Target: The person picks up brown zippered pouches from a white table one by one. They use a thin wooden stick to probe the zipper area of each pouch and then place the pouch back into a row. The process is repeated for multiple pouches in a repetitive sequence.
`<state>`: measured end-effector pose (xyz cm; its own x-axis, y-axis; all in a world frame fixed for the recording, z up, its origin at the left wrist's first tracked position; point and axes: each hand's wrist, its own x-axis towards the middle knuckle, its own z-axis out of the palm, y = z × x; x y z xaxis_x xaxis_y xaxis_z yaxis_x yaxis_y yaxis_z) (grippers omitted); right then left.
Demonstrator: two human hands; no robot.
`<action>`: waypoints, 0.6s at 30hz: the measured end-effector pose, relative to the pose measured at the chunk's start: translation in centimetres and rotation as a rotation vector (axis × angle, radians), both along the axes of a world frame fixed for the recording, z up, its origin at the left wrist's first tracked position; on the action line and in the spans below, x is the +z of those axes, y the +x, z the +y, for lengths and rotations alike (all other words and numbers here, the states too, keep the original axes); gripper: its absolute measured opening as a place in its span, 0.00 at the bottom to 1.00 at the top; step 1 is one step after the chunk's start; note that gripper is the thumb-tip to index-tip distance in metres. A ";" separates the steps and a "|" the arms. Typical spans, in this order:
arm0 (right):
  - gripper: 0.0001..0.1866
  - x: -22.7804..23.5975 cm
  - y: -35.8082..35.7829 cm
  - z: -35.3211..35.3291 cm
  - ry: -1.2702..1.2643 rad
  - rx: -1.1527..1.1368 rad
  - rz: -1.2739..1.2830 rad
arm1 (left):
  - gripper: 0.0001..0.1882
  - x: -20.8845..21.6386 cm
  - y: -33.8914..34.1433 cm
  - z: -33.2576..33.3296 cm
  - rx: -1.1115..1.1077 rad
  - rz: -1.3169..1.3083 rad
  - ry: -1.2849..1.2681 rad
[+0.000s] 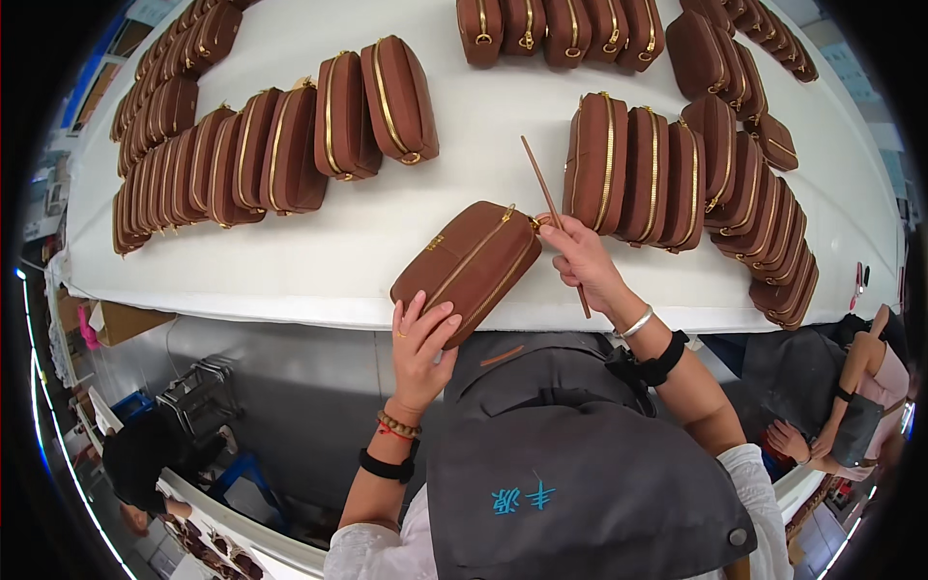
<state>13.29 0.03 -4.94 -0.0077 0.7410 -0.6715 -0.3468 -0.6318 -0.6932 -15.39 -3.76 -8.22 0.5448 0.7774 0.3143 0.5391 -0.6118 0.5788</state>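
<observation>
bag (469, 266) lies just left of the middle of the frame, near the front edge of the white table (290, 266), its long axis slanting from lower left to upper right; its ring (535, 223) is at the upper-right end, beside the fingers of the right hand (588, 263), which is far nearer to it than the left. that hand is narrow, pinching one strap (539, 179) that runs from upper left to lower right, roughly crosswise to the bag; whether the strap passes through the ring i cannot tell. from this pinch, the bag lies leftward and a little down. the left hand (420, 338) holds the bag's lower end, fingers spread over its face, thumb by its near side. counted: one bag in hand, with two zips showing; one strap held; five bags in the upper-middle row (567, 34); three large ones at the front of the right row (646, 174); two large ones at the near end of the left row (345, 116); the rest overlap too closely to count. further out come one grey apron (580, 435) and two co-workers, at lower left (145, 459) and lower right (875, 387).
</observation>
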 end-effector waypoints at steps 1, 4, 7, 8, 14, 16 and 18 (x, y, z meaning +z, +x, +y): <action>0.14 -0.5 -0.2 -0.1 0.032 0.012 -0.083 | 0.32 0.0 0.1 -0.3 0.023 -0.021 -0.081; 0.11 -2.6 -0.9 -0.6 0.148 0.052 -0.289 | 0.43 0.2 0.4 -1.2 0.129 -0.094 -0.411; 0.10 -4.0 -1.1 -1.2 0.250 0.130 -0.438 | 0.49 -1.2 0.4 -1.3 0.462 -0.349 -0.640; 0.10 -4.0 -1.0 -1.5 0.248 0.184 -0.508 | 0.51 -2.1 -0.1 -1.3 0.590 -0.300 -0.683; 0.16 -3.9 -1.1 -2.0 0.211 0.374 -0.762 | 0.54 -3.1 -1.3 -1.9 0.683 -0.509 -1.104; 0.20 -4.0 -1.9 -2.5 0.250 0.403 -0.856 | 0.54 -3.1 -1.1 -2.2 0.581 -0.557 -1.163; 0.22 -4.2 -2.0 -2.4 0.215 0.433 -0.887 | 0.53 -3.1 0.1 -2.6 0.486 -0.535 -1.129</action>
<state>11.26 -2.40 -9.16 0.1322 0.8988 -0.4179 0.5790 -0.4122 -0.7034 -15.33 -6.37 -11.29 0.1533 0.8291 -0.5377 0.1139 0.5256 0.8431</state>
